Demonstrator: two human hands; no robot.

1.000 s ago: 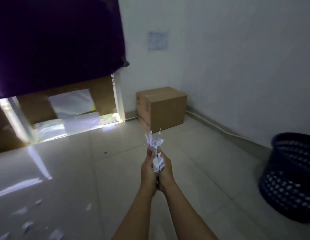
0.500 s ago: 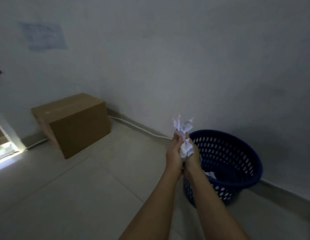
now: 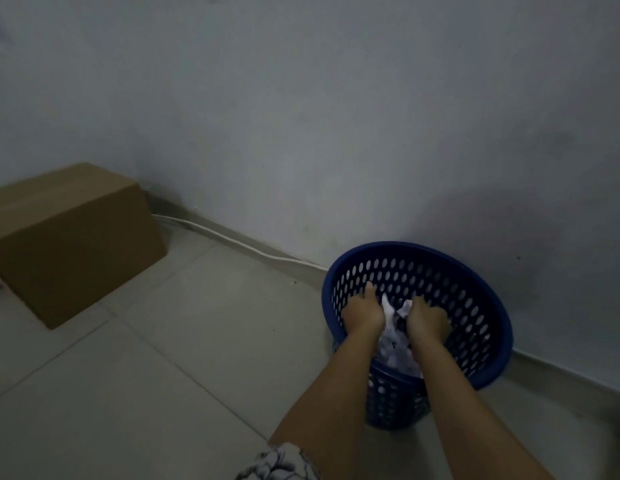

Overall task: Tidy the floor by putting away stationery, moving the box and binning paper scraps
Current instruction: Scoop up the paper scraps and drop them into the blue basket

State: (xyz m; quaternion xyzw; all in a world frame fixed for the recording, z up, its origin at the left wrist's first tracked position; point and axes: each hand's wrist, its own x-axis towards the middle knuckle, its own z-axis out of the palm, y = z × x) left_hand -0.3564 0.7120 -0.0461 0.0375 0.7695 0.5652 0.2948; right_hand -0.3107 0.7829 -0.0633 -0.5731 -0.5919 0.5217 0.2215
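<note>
Sitting well left of the basket (image 3: 494, 308), one closed brown cardboard box (image 3: 69, 244) stands by the wall (image 3: 336, 116). Inside that one blue perforated basket, left hand (image 3: 364, 313) and right hand (image 3: 428, 322) flank crumpled white paper scraps (image 3: 391, 315), too bunched to count; whether either hand grips them I cannot tell.

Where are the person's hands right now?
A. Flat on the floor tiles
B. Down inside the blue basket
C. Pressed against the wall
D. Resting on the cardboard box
B: the left hand and right hand both sit below the rim of the basket, with white paper scraps between them.
</note>
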